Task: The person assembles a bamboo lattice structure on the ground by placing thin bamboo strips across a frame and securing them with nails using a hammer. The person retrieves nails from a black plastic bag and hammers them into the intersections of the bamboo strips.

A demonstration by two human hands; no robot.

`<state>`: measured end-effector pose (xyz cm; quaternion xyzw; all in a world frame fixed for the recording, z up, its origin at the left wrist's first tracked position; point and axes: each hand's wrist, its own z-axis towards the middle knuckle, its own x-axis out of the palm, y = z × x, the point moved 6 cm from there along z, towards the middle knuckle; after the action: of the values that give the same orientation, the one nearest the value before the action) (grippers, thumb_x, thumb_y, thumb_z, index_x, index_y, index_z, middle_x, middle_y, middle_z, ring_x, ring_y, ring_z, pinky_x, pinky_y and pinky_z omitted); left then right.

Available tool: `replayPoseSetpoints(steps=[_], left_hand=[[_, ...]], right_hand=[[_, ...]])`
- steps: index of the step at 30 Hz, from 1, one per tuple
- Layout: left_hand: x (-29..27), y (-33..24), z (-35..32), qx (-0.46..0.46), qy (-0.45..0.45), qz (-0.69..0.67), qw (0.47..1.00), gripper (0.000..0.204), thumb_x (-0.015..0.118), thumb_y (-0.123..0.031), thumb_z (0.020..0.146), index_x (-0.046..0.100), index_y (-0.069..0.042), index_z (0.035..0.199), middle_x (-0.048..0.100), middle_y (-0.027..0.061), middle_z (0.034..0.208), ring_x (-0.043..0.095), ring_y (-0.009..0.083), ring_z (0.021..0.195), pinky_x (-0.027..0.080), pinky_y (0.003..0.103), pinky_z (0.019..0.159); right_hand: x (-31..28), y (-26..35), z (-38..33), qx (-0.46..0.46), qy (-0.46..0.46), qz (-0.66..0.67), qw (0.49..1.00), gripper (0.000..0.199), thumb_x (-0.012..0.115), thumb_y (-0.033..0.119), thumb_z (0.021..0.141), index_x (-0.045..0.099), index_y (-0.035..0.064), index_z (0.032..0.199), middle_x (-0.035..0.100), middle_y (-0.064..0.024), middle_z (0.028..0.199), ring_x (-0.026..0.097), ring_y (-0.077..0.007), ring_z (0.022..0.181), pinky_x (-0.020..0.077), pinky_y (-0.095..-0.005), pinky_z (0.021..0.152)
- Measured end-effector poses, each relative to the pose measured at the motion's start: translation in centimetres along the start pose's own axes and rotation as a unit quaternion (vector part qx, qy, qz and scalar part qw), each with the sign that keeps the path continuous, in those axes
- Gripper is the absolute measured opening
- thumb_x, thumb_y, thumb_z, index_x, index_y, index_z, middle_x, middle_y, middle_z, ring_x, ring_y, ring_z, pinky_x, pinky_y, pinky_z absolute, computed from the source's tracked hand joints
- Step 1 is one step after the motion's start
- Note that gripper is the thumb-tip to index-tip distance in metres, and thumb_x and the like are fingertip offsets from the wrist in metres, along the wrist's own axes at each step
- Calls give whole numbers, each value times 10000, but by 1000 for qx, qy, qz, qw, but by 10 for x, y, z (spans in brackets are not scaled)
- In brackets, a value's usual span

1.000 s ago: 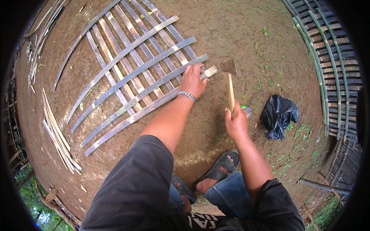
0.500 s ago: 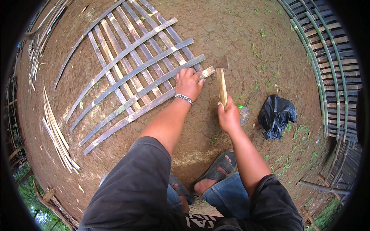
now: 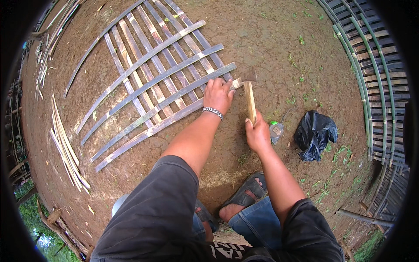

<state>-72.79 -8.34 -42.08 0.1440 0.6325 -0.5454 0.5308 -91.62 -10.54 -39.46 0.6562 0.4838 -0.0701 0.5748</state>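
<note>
A lattice of split bamboo slats lies on the ground ahead and to the left, long curved strips crossing straight ones. My left hand is closed on the right end of the nearest long bamboo slat, whose pale tip shows past the fingers. My right hand grips the wooden handle of a hatchet. Its dark metal head is up beside the slat's tip, blurred; whether it touches the slat I cannot tell. The slat's part under my left palm is hidden.
A black plastic bag and a clear bottle with a green cap lie to the right. Loose pale strips rest at the left. A large bamboo rack stands along the right side. My sandalled feet are below.
The hatchet head has come slightly down beside the slat's end. My left hand keeps its grip on the slat. The whole view has shifted a little.
</note>
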Motion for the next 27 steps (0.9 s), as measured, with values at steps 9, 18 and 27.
replayPoseSetpoints(steps=[9,18,27], left_hand=[[1,-1,-1,-2,2,-3,1000,381,785,-185,804,739,-96,1172,614,76,1032,556,278,1044,489,400,939],[0,0,-1,3,6,-15,1000,384,788,-183,805,737,-84,1173,614,77,1040,555,272,1059,489,389,958],[0,1,-3,9,-16,-24,1000,377,796,-181,788,740,-84,1147,614,68,1019,558,276,1018,497,383,921]], right_hand=[[-2,3,3,-2,-4,-2,1000,451,598,149,939,522,65,1375,679,-282,1066,647,-477,1019,521,-521,876],[-5,0,-4,-49,1,-38,998,471,592,179,959,485,59,1402,674,-302,1062,639,-499,1017,515,-536,876],[-21,4,-3,-46,24,-43,998,462,592,189,974,487,50,1402,662,-298,1134,634,-481,1067,512,-513,905]])
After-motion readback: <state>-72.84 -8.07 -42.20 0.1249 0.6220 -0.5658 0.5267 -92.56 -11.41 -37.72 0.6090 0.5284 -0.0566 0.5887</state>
